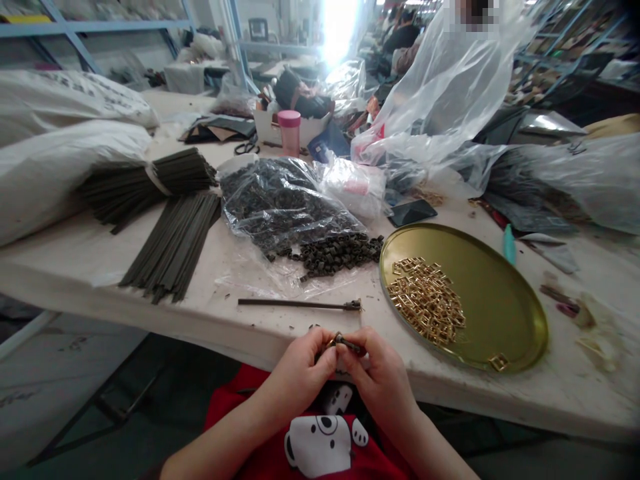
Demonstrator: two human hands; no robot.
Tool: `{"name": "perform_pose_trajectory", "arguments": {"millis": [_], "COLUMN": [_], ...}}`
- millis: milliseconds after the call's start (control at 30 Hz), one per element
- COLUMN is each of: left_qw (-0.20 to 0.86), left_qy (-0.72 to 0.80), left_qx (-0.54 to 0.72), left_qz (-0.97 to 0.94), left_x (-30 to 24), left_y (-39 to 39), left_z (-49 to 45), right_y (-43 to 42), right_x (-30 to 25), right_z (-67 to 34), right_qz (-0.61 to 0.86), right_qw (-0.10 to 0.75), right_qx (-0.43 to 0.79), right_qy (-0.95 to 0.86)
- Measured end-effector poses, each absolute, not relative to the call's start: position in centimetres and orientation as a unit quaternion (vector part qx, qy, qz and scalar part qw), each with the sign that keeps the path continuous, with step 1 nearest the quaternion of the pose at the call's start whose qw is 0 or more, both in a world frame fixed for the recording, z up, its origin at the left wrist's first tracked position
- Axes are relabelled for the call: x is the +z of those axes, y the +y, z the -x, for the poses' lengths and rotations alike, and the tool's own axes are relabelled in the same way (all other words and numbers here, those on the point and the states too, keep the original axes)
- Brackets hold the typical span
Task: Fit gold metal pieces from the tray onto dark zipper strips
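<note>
My left hand (300,370) and my right hand (381,380) meet just below the table's front edge, fingers pinched together on a small dark strip with a gold buckle (345,343) between them. On the table just beyond lies a thin dark strap (295,305) with a small fitting at its right end. To the right sits a round gold tray (500,293) holding a heap of gold buckles (427,300) and one loose buckle (499,362). Small dark loops (335,253) spill from a clear bag (285,200).
Loose dark strips (173,247) and a tied bundle of strips (145,183) lie at the left, beside white sacks (55,160). A pink cup (289,132), a phone (413,212), and plastic bags (450,93) crowd the back. A person sits behind the far bags.
</note>
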State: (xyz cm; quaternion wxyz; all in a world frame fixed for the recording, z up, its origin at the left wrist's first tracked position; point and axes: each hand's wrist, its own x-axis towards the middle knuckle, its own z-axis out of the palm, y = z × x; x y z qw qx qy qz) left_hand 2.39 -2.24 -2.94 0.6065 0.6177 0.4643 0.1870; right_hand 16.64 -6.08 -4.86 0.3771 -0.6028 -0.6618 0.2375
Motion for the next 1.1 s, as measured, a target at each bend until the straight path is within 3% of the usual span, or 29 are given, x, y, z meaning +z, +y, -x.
{"name": "perform_pose_trajectory", "arguments": {"millis": [267, 533, 767, 933, 1100], "left_qw": [0.631, 0.629, 0.612, 0.622, 0.545], "left_qy": [0.468, 0.394, 0.394, 0.409, 0.441], "left_qx": [0.208, 0.185, 0.164, 0.175, 0.148], "left_qz": [-0.582, -0.644, -0.666, -0.645, -0.697], "left_x": [-2.8, -2.1, -1.3, -1.8, -1.6], "left_y": [-2.3, -2.9, -3.1, -3.8, -3.8], "left_z": [-2.6, -1.6, -1.6, -1.7, -1.5], "right_y": [-7.0, -6.4, -6.9, -7.4, -8.0], "right_x": [-4.7, -5.2, -6.2, -6.0, -5.8], "right_z": [-16.7, -16.6, -16.9, -16.4, -16.2], "right_qz": [0.53, 0.597, 0.52, 0.525, 0.55], "right_qw": [0.375, 0.434, 0.429, 0.469, 0.48], "right_qx": [0.15, 0.278, 0.564, 0.546, 0.508], "right_qy": [-0.745, -0.615, -0.478, -0.454, -0.457]}}
